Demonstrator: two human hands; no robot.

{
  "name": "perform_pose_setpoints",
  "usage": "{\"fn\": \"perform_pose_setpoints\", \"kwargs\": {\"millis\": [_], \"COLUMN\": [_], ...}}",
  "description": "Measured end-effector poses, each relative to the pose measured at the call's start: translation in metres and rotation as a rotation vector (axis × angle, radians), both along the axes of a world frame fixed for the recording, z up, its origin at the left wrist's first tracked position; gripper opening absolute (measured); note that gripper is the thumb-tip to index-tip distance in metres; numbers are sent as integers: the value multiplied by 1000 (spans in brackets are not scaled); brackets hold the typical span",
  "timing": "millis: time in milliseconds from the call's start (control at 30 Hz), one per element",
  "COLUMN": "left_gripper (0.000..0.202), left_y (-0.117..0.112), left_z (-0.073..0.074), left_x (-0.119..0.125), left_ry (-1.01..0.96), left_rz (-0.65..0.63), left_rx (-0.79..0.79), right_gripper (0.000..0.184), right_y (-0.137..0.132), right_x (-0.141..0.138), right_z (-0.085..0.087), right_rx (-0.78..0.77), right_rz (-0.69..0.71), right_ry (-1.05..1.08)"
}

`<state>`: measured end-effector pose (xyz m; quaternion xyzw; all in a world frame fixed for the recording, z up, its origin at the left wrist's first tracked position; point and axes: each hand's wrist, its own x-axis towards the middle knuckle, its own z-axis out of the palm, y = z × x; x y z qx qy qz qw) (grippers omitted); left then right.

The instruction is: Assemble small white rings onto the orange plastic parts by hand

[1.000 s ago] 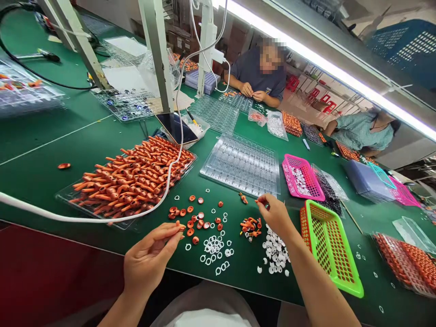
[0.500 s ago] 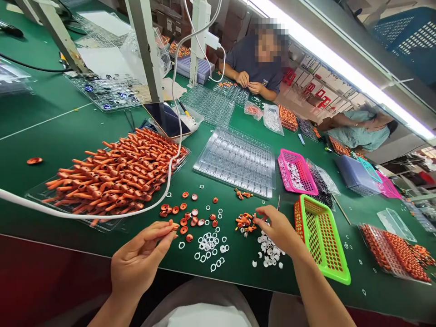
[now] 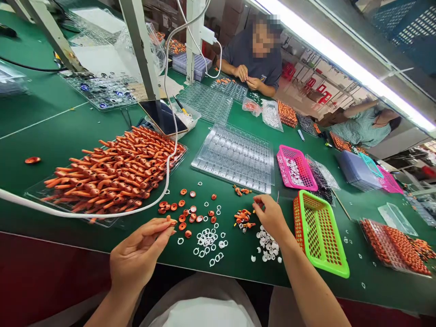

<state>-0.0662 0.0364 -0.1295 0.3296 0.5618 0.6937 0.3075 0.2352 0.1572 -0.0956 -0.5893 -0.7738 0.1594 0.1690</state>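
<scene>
My left hand (image 3: 139,250) is closed in a pinch on a small orange earbud shell (image 3: 173,222), mostly covered by the fingertips. My right hand (image 3: 270,215) has its thumb and index finger together at the edge of a small heap of orange parts (image 3: 242,217); what lies between the fingertips is too small to make out. Between the hands are orange round caps (image 3: 182,218), some with white inside, and thin white rings (image 3: 206,240). Small white cups (image 3: 269,245) lie below my right hand, partly hidden by the wrist.
Orange stemmed shells (image 3: 116,172) fill a clear tray at left, crossed by a white cable (image 3: 168,154). Clear trays (image 3: 235,156) lie ahead. A pink basket (image 3: 308,181) and a green basket (image 3: 340,265) stand at right. A co-worker (image 3: 252,59) sits opposite.
My right hand has drawn slightly up and away from the heap of orange parts. My left hand keeps its pinch in nearly the same place. The view has shifted a little.
</scene>
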Motion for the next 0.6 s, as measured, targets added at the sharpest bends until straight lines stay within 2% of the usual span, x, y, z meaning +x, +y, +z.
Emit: {"fn": "perform_pose_setpoints", "kwargs": {"millis": [100, 200, 300, 400, 600], "left_gripper": [13, 13, 13, 13, 16], "left_y": [0, 1, 0, 0, 0], "left_z": [-1, -1, 0, 0, -6], "left_x": [0, 0, 0, 0, -1], "left_ry": [4, 9, 0, 0, 13], "left_rz": [16, 2, -13, -20, -9], "left_rx": [-14, -16, -16, -35, -17], "right_gripper": [23, 26, 21, 21, 17], "right_y": [4, -4, -16, -22, -19], "right_x": [-1, 0, -1, -6, -14], "right_z": [0, 6, 11, 9, -2], "right_rx": [96, 148, 99, 26, 14], "right_rz": [-17, -1, 100, 172, 160], "right_ry": [-39, -66, -86, -128, -161]}}
